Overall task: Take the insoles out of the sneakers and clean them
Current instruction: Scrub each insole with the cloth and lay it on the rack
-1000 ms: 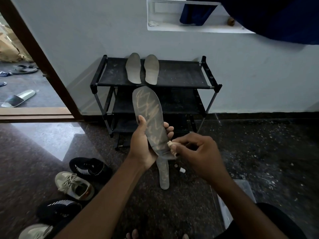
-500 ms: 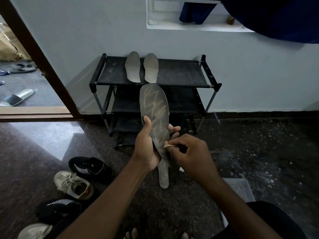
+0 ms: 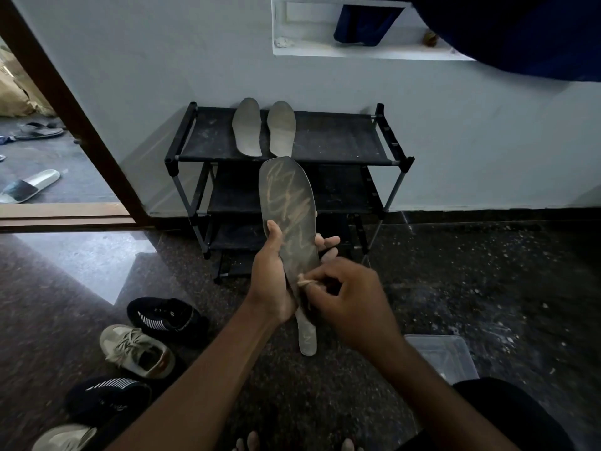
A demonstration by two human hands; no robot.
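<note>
The insole [image 3: 289, 209] stands upright in the left hand [image 3: 270, 284], thumb on its left edge, fingers curled behind. The right hand [image 3: 351, 304] pinches a pale wad [image 3: 304, 281] against its lower part. Farther off, two insoles [image 3: 247, 128] lie on the rack [image 3: 341, 138]; sneakers [image 3: 136, 349] sit near left.
</note>
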